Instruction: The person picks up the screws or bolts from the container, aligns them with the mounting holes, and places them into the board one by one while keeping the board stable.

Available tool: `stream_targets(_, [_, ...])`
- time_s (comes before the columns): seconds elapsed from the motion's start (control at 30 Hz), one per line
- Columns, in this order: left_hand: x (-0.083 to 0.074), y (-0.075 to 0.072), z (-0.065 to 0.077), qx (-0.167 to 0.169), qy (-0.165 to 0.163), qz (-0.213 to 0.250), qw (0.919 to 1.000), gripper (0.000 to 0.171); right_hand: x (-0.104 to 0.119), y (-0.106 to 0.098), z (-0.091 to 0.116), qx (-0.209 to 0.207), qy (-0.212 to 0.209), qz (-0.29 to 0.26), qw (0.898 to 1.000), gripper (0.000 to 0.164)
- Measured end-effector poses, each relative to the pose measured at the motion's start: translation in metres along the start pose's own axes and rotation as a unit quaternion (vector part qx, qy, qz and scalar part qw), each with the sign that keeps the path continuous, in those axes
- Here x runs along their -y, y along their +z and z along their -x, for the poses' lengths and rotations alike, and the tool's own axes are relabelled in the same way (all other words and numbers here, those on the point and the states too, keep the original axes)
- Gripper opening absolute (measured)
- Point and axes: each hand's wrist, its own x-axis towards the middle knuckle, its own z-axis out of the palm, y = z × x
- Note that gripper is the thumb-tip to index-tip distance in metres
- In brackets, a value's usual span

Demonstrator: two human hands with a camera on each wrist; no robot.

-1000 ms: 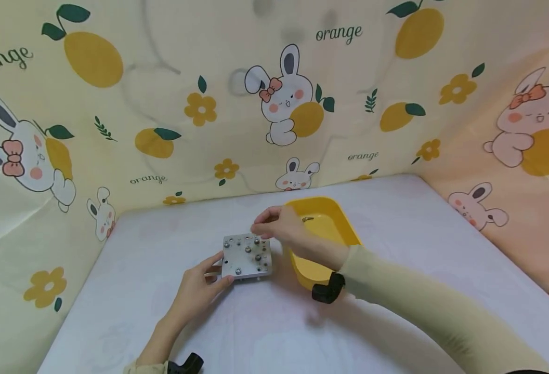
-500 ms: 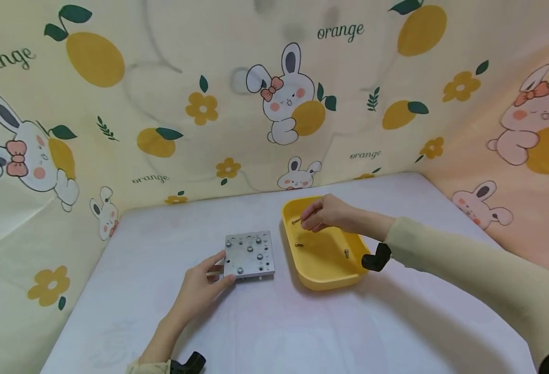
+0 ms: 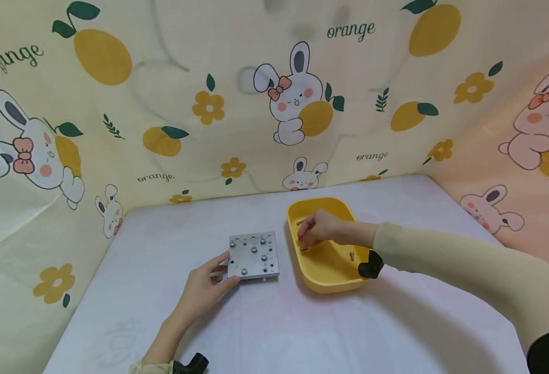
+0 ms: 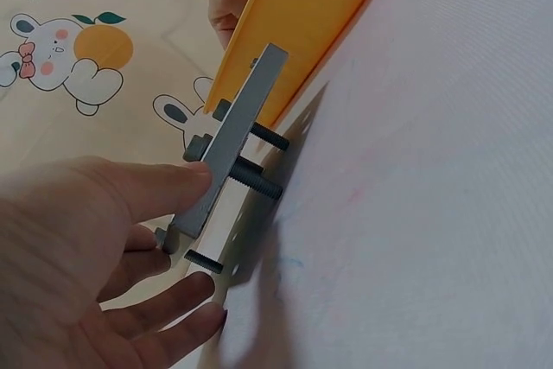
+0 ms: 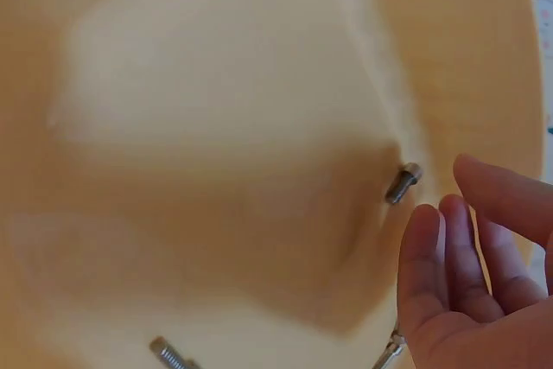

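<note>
My left hand (image 3: 206, 283) grips a square grey metal plate (image 3: 246, 257) by its left side, thumb at the near corner. Several socket-head screws stand in holes across its top. In the left wrist view, threaded screw shanks (image 4: 257, 182) poke out beneath the plate. My right hand (image 3: 320, 228) is down inside the yellow tray (image 3: 322, 286), thumb and fingers apart with nothing between them. Just beyond those fingertips, a small screw (image 5: 403, 184) lies on the tray floor in the right wrist view.
More loose screws lie in the tray, one at its right (image 3: 352, 256) and one toward its far left (image 3: 299, 223). The tray stands right of the plate on a white-covered table (image 3: 274, 332). A printed cloth (image 3: 237, 52) hangs behind as a backdrop.
My right hand has gone from over the plate's far edge rightward to the tray, then lower into it beside a screw. My left hand keeps its hold on the plate.
</note>
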Motion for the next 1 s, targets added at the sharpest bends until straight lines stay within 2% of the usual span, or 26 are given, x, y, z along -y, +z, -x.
stream_targets(0.13, [-0.002,-0.001,0.000,0.000,0.000,-0.004,1.0000,0.068,0.002,0.001,0.000,0.000,0.013,0.032,0.999,0.020])
stream_targets(0.3, [-0.003,-0.002,0.001,-0.002,-0.004,-0.009,0.9999,0.068,0.003,0.003,-0.003,0.008,0.006,0.078,0.997,0.022])
stream_targets(0.57, [-0.003,-0.001,0.001,0.001,-0.003,-0.004,1.0000,0.067,-0.003,0.007,-0.006,0.037,0.007,0.080,0.996,0.024])
stream_targets(0.8, [-0.002,0.000,0.001,0.002,0.000,0.001,1.0000,0.068,-0.010,0.008,-0.013,0.037,-0.033,0.114,0.992,0.023])
stream_targets(1.0, [-0.003,-0.001,0.002,0.001,0.000,0.002,1.0000,0.068,-0.008,0.013,-0.014,0.018,-0.055,0.140,0.988,0.022])
